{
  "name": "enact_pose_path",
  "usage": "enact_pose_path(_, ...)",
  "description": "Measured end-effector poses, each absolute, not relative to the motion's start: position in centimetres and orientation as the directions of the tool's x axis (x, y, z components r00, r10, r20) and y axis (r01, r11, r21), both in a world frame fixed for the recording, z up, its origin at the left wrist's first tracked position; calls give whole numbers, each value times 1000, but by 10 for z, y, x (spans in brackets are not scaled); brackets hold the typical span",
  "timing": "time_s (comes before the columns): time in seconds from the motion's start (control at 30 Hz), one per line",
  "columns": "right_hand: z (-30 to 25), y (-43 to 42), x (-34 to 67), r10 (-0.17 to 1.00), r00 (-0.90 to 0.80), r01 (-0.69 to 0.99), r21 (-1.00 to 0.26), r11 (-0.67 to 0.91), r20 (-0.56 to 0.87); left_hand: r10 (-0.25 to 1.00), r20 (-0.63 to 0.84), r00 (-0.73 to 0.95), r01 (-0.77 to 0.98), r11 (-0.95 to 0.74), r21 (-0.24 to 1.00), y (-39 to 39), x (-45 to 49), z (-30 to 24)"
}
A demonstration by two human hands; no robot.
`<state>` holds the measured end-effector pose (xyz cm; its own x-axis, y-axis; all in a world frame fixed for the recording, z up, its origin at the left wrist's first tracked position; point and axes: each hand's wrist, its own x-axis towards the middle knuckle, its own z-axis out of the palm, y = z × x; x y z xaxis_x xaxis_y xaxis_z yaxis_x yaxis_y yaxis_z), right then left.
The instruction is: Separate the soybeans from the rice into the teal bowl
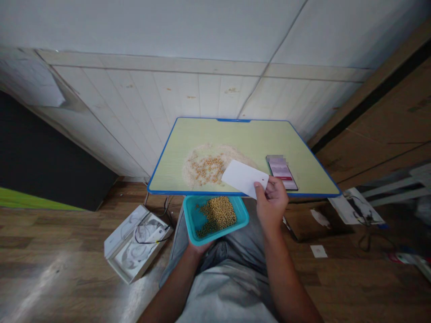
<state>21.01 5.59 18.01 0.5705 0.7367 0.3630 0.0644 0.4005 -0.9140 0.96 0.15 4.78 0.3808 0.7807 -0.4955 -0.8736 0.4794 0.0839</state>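
Note:
My right hand [272, 199] pinches a white card [243, 177] with a small hole near one corner. The card hovers at or just over the pile of pale grains [232, 153] on the table; whether it touches them I cannot tell. Round yellowish beans [212, 167] lie mixed into the left part of that pile. Below the table's front edge, my left hand [201, 246] supports a teal plastic tub [217, 240] from underneath, its fingers mostly hidden. Inside the tub are many similar beans [220, 211], heaped toward the right side.
The small table [262, 134] has a blue rim and stands by a white panelled wall. A phone [282, 172] lies at its right. On the floor are an open white box [138, 244] with a cable, and a paper piece [318, 251].

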Motion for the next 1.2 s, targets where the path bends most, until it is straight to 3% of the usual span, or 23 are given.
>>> enact_pose_path(0.17,177,60,202,706,609,69,-911,407,361,791,-516,330,-876,461,145,3,11,57)
enact_pose_path(0.4,175,63,201,654,635,121,-889,442,412,798,-498,339,-886,449,118,3,10,55)
enact_pose_path(0.63,175,62,204,717,597,58,-911,408,359,787,-498,364,-859,491,147,0,7,47)
enact_pose_path(1.2,168,64,203,702,586,112,-898,426,406,781,-539,316,-872,463,159,1,11,46)
